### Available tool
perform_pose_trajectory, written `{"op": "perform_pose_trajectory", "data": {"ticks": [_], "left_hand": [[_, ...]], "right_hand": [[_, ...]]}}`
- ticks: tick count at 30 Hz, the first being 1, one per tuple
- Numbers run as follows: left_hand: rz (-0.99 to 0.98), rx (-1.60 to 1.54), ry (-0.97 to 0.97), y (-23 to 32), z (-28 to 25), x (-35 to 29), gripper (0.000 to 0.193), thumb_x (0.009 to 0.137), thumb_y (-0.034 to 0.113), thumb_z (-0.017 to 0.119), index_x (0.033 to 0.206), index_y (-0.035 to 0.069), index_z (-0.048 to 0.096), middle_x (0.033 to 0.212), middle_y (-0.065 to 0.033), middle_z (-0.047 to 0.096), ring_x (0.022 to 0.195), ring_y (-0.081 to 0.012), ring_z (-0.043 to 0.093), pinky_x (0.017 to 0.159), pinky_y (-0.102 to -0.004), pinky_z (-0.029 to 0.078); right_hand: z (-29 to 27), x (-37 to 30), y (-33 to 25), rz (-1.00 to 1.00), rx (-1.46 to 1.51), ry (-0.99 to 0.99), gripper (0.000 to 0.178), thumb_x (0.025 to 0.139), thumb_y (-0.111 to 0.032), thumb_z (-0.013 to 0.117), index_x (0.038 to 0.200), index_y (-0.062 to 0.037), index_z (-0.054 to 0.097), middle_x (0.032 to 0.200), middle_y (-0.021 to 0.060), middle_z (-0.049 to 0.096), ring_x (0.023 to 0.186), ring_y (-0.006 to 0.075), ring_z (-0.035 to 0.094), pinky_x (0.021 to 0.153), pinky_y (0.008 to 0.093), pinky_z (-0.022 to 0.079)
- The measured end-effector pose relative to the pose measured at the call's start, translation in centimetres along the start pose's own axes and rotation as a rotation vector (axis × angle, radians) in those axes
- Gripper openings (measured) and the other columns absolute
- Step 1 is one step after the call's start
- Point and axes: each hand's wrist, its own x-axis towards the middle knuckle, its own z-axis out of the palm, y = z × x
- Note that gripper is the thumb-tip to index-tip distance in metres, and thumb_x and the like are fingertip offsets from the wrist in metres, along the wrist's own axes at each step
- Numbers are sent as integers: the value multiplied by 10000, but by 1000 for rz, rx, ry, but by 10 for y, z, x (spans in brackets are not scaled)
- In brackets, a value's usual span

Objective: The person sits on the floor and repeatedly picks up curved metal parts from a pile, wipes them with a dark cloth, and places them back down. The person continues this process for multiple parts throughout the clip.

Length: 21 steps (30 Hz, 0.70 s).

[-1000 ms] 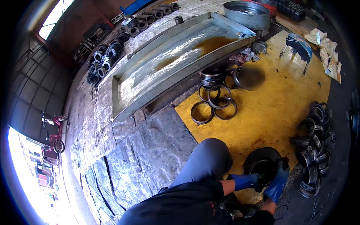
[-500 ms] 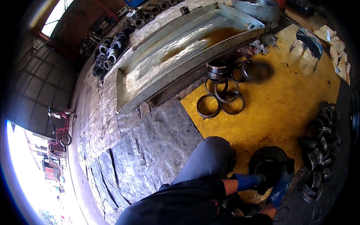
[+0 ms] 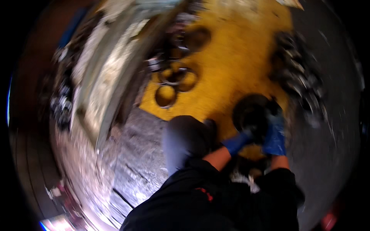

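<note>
In a blue glove, my left hand (image 3: 239, 141) reaches in from the lower middle to the near edge of a dark round pan-like thing (image 3: 243, 109) on the yellow floor sheet. My right hand (image 3: 274, 134), gloved in blue too, is at the right side of that thing, with its dark fingertips raised. Between the hands is a dark patch; whether it is a separate part I cannot make out. The fingers of both hands are smeared by motion and lost against the black, so their grip does not show.
Several metal rings (image 3: 166, 96) lie and stand on the yellow sheet (image 3: 219, 57), ahead and left. A long shallow metal trough (image 3: 106, 71) stands further left. Dark rings are heaped (image 3: 300, 77) at the right. My grey-clad knee (image 3: 185, 136) is beside my left arm.
The whole view has turned and blurred, so the trough stands steeper and the rings sit further left. Both hands remain at the dark round thing, and more of my right forearm shows.
</note>
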Motion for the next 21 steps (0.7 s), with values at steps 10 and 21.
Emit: {"op": "perform_pose_trajectory", "data": {"ticks": [10, 21], "left_hand": [[170, 1449, 20, 1, 40, -69, 274, 953, 135, 501, 1176, 24, 616, 1225, -134, 604, 1105, -240, 580, 958, -365, 465], [223, 1117, 51, -5, 47, -86, 263, 700, -54, 726, 945, 30, 681, 961, -80, 687, 823, -161, 650, 725, -338, 541]], "right_hand": [[-4, -58, 11, -317, -640, 172, 671, 732, -247, 734, 1340, -87, 496, 1279, 196, 568, 1132, 365, 579, 962, 428, 469], [-35, 55, 6, 295, -324, -242, 413, 834, -334, 636, 1134, -51, 661, 998, 137, 697, 924, 243, 652, 834, 341, 480]]}}
